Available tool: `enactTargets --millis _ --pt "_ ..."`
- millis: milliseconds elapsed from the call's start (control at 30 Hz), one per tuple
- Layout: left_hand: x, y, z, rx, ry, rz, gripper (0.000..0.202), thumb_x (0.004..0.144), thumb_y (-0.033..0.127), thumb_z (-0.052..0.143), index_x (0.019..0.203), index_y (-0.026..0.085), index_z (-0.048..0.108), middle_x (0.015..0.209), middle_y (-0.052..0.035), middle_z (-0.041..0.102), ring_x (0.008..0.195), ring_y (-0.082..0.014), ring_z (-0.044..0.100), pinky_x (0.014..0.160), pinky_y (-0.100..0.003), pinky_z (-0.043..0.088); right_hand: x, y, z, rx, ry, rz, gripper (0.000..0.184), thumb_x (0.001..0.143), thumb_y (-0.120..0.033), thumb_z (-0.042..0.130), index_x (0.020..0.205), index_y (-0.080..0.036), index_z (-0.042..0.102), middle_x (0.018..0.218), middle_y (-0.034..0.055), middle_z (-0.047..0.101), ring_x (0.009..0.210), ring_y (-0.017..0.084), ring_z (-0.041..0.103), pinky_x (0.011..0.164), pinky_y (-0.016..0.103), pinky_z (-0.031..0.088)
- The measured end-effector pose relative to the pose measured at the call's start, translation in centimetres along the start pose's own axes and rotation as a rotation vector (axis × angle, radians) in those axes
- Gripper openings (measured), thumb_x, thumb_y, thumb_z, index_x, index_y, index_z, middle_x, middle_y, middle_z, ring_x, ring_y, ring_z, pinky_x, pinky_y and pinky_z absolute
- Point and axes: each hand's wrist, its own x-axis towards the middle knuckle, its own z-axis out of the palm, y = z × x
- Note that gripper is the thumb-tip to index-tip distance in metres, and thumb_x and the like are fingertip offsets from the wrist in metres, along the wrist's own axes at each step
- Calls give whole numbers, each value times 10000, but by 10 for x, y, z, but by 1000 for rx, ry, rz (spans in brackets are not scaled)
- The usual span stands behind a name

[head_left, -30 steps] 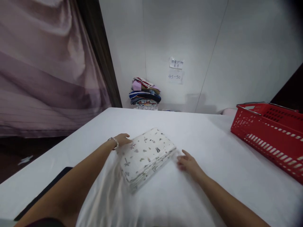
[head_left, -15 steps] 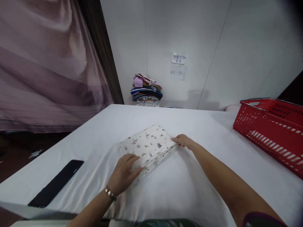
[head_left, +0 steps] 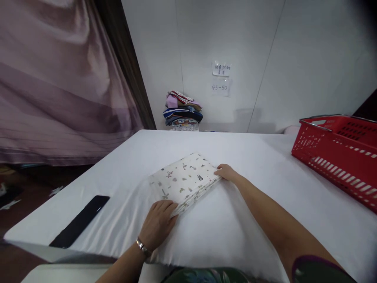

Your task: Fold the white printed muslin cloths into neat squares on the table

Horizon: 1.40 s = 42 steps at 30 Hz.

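Note:
A folded white cloth (head_left: 182, 177) with a small printed pattern lies slantwise on the white-covered table, its layers showing along the near edge. My left hand (head_left: 159, 220), with a metal bracelet at the wrist, is closed on the cloth's near left corner, fingers on top and thumb at the edge. At the right corner, my right hand (head_left: 226, 173) pinches the layers between thumb and fingers. The undersides of both grips are hidden.
To the left lies a flat black object (head_left: 81, 221), perhaps a phone. A red plastic basket (head_left: 338, 153) with a metal handle stands at the right. Folded clothes (head_left: 183, 112) are stacked against the wall beyond the white table (head_left: 235, 151). A pink curtain (head_left: 59, 78) hangs at left.
My left hand has gone from lying spread by the cloth's near edge to gripping its near left corner. My right hand keeps its hold. The view has shifted slightly.

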Motion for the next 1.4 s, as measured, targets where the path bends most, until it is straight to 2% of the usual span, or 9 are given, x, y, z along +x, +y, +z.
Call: enactTargets --millis 167,267,433,567,633,833,967,1200,1400 --pt "-11 -3 2 -29 13 -29 342 785 229 509 1125 229 543 1091 -64 585 1028 -222 522 895 -393 432 2 1 1 -111 5 -62 267 627 -359 670 793 -150 666 684 51 620 668 180 568 564 239 378" --pt "-19 -4 2 -133 54 -152 345 800 318 513 1136 246 555 1172 -66 537 1086 -231 490 927 -398 425 2 0 2 -129 -18 -74 247 642 -366 654 755 -146 661 660 54 619 676 187 569 565 239 373" --pt "-24 -4 5 -566 186 -696 333 815 471 452 875 205 642 1070 -73 555 978 -213 545 774 -338 503 2 -1 1 -84 -62 -46 254 630 -371 661 673 -124 622 658 77 606 711 214 572 572 253 395" --pt "-17 -7 2 -1017 174 -1202 423 710 514 581 936 158 556 902 -86 591 730 -186 603 556 -299 512 0 -2 0 52 -119 -1 259 645 -358 656 712 -119 581 711 90 610 706 204 580 567 259 444" --pt "-12 -6 -3 -1201 122 -1328 469 673 506 631 957 149 523 862 -79 588 637 -165 602 529 -302 506 -2 -2 0 163 -177 11 264 685 -361 628 782 -124 566 772 89 623 696 185 593 571 262 482" --pt "-3 -2 -11 -1313 48 -1393 495 609 523 687 879 154 498 693 1 549 452 -94 520 448 -253 451 -8 -1 -1 527 -388 38 239 782 -277 549 952 -110 546 838 108 657 750 180 633 688 317 555" --pt "-1 -7 -7 -1355 -62 -1387 558 552 608 671 828 154 500 601 24 536 386 -72 445 375 -205 352 -12 -8 -5 801 -436 53 253 771 -219 583 1010 -149 544 873 86 668 738 177 636 676 342 568" --pt "5 -13 -6 -1547 -243 -1376 541 504 665 636 584 153 480 471 48 444 373 -49 359 363 -173 226 -14 -34 -12 856 -413 33 192 819 -235 528 978 -136 568 889 90 663 705 160 627 581 296 574" --pt "1 -13 3 -1429 -259 -1382 448 517 523 670 444 172 402 376 54 361 351 -60 318 371 -199 179 -9 -38 -19 716 -380 -3 327 789 -204 556 1108 -197 486 857 51 639 666 150 619 535 308 571"
